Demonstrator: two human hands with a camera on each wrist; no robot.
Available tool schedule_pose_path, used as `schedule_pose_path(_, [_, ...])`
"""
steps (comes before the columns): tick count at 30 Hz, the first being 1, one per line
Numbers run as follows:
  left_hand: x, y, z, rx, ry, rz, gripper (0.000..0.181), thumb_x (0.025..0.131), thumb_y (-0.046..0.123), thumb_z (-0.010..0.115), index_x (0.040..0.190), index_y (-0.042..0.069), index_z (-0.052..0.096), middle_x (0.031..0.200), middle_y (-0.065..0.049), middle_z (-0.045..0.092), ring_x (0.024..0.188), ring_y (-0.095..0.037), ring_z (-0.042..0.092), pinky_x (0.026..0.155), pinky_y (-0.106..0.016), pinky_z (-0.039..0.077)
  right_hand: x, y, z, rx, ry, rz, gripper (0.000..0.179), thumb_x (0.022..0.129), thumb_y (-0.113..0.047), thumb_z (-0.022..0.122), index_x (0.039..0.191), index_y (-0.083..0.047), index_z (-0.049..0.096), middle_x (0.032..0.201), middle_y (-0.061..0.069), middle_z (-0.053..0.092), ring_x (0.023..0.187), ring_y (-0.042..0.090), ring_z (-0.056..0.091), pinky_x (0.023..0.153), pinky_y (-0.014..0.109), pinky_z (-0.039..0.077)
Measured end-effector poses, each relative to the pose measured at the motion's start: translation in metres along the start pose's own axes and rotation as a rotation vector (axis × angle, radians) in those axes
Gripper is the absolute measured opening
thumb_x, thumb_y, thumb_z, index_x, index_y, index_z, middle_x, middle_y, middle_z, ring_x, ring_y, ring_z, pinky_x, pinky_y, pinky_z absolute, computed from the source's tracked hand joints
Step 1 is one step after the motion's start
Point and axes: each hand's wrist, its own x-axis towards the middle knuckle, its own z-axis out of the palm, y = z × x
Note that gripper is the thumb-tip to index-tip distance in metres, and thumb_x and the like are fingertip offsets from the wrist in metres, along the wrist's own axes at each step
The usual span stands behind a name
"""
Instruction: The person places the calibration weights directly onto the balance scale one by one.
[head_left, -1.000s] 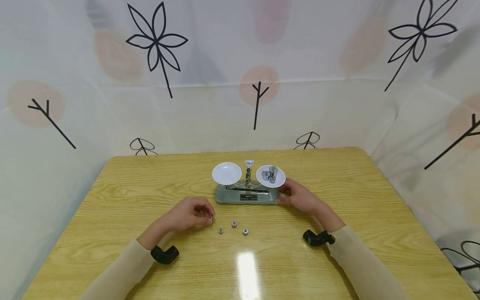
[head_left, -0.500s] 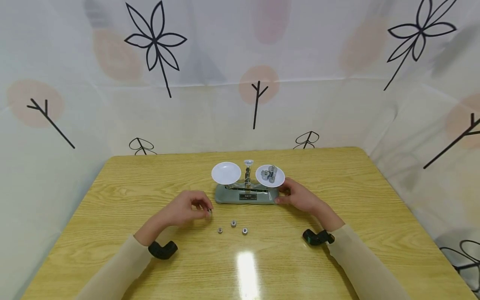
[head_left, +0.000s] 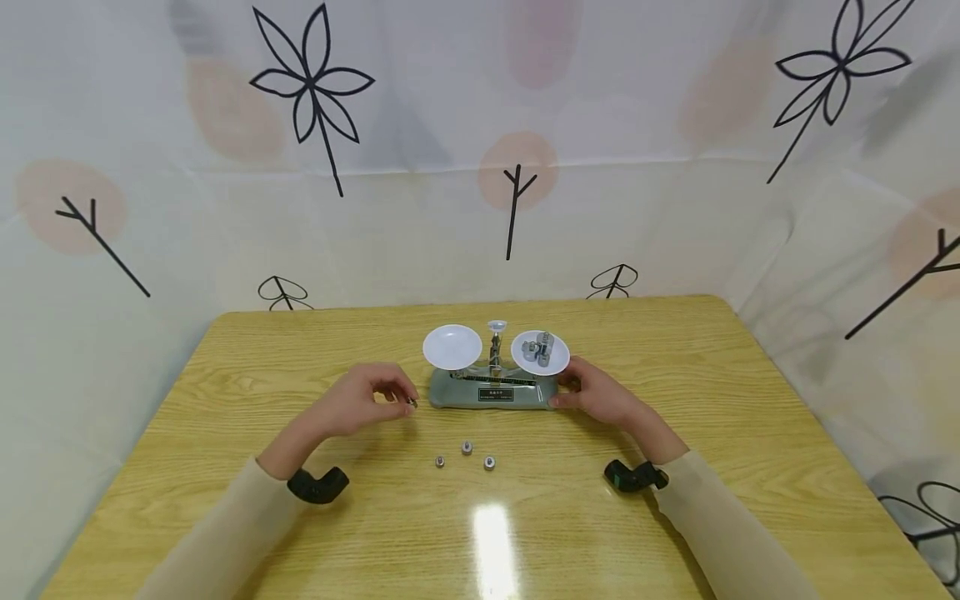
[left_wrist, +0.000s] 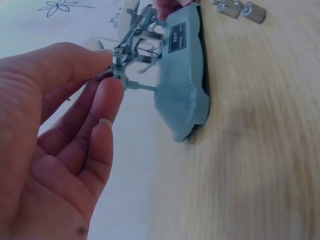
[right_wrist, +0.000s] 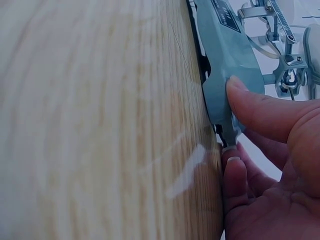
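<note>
A grey-green balance scale (head_left: 457, 393) stands on the wooden table in the head view. Its left white pan (head_left: 452, 347) is bare; several metal weights (head_left: 544, 343) sit on the right pan (head_left: 559, 358). Just left of the base, my left hand (head_left: 356, 402) pinches a small metal weight (left_wrist: 104, 75) between thumb and fingertips, raised off the table. My right hand (head_left: 606, 396) grips the right end of the base, with the thumb (right_wrist: 260, 107) on its front and fingers around the end. Three more weights (head_left: 467, 448) stand on the table in front of the scale.
The wooden table (head_left: 645, 542) reaches back to a light patterned cloth (head_left: 420, 233). A black wrist camera (head_left: 318, 485) is on the left wrist, another black camera (head_left: 633, 477) on the right. Two loose weights also show in the left wrist view.
My left hand has lifted the small weight and moved it up and slightly left, away from the loose weights. The right hand stays on the base.
</note>
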Motion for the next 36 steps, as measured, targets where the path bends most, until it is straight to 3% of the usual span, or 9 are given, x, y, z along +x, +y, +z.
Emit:
schedule_pose_path(1, [0.001, -0.005, -0.001, 0.005, 0.005, 0.005, 0.011, 0.089, 0.007, 0.075, 0.098, 0.012, 0.073, 0.095, -0.001, 0.070, 0.084, -0.014, 0.064, 0.075, -0.033, 0.053, 0.000, 0.000, 0.000, -0.005, 0.000, -0.006, 0.053, 0.088, -0.007, 0.075, 0.136, -0.001, 0.053, 0.131, 0.017, 0.053, 0.115, 0.035, 0.051, 0.102, 0.055, 0.038])
schedule_pose_path(9, [0.005, 0.003, -0.013, 0.068, 0.065, 0.003, 0.013, 0.088, 0.008, 0.077, 0.096, 0.018, 0.074, 0.094, 0.004, 0.070, 0.086, -0.011, 0.066, 0.069, -0.032, 0.048, 0.000, 0.000, 0.000, 0.006, 0.006, -0.031, 0.052, 0.088, -0.007, 0.075, 0.135, 0.001, 0.053, 0.129, 0.019, 0.053, 0.114, 0.036, 0.051, 0.100, 0.054, 0.040])
schedule_pose_path(18, [0.011, 0.008, -0.022, 0.036, 0.051, 0.021, 0.012, 0.088, 0.006, 0.076, 0.095, 0.015, 0.073, 0.093, 0.002, 0.069, 0.083, -0.012, 0.067, 0.068, -0.036, 0.054, -0.001, -0.002, 0.000, 0.004, 0.010, -0.035, 0.052, 0.088, -0.007, 0.075, 0.135, 0.002, 0.053, 0.128, 0.019, 0.054, 0.114, 0.036, 0.051, 0.100, 0.055, 0.039])
schedule_pose_path(36, [0.028, 0.020, -0.034, 0.099, 0.050, 0.026, 0.014, 0.088, 0.007, 0.076, 0.099, 0.014, 0.071, 0.094, 0.004, 0.068, 0.084, -0.012, 0.066, 0.070, -0.036, 0.054, 0.000, 0.000, 0.002, 0.018, 0.011, -0.059, 0.051, 0.088, -0.004, 0.074, 0.134, 0.005, 0.053, 0.129, 0.021, 0.053, 0.114, 0.038, 0.052, 0.099, 0.056, 0.040])
